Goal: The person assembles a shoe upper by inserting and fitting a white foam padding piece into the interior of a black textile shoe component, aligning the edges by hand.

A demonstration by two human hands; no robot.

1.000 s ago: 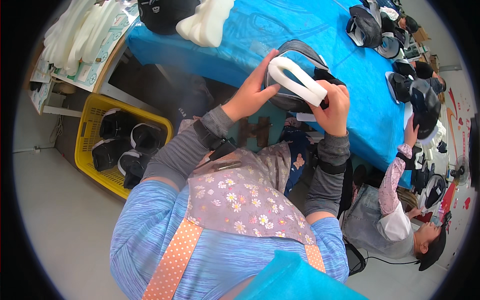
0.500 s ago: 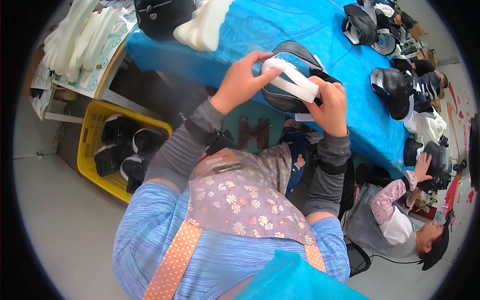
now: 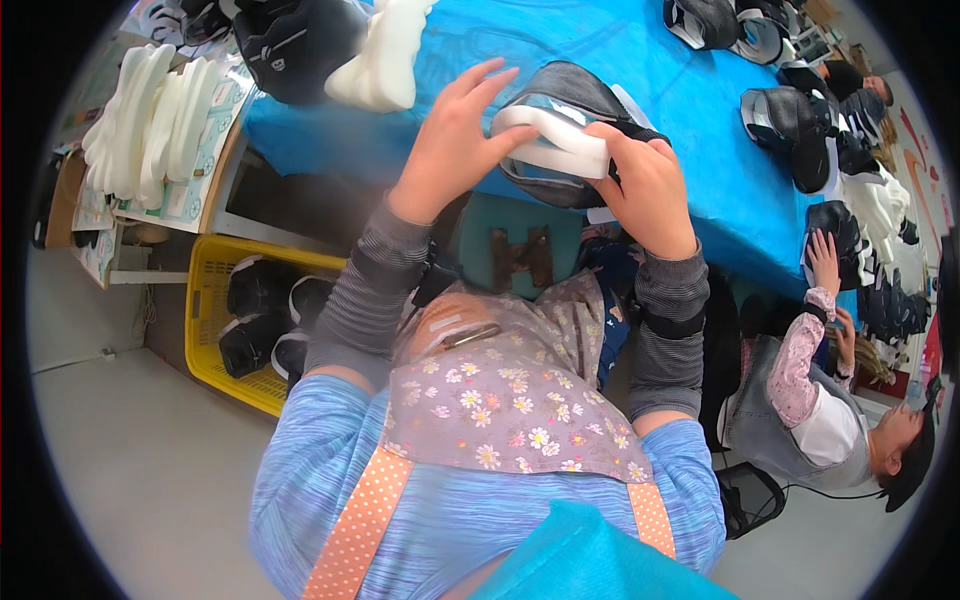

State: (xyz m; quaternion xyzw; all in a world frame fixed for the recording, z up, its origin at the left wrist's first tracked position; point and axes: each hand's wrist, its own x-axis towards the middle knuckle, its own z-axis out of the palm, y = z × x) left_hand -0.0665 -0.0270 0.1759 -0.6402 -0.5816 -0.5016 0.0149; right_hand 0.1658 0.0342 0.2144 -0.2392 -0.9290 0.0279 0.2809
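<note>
My right hand (image 3: 645, 185) pinches one end of a bent white foam piece (image 3: 560, 160), which curves back on itself inside the opening of a dark grey mesh piece, apparently a shoe upper (image 3: 570, 85). My left hand (image 3: 445, 140) is at the other end of the foam. Its thumb overlaps the foam's rounded edge, while its fingers are spread and raised away from it. The upper lies at the near edge of the blue-covered table (image 3: 470, 40). Its underside is partly hidden by the foam and my hands.
Black shoes (image 3: 300, 50) and wavy white foam pieces (image 3: 385, 60) stand at the table's far left. More white foam (image 3: 150, 125) lies on a side table. A yellow crate (image 3: 205, 320) holds several black shoes. To the right, a co-worker's hand (image 3: 823, 262) touches dark uppers.
My left fingers have lifted off the foam and spread. The foam and upper appear shifted slightly left as the view moves. The co-worker's hand now sits higher in the picture.
</note>
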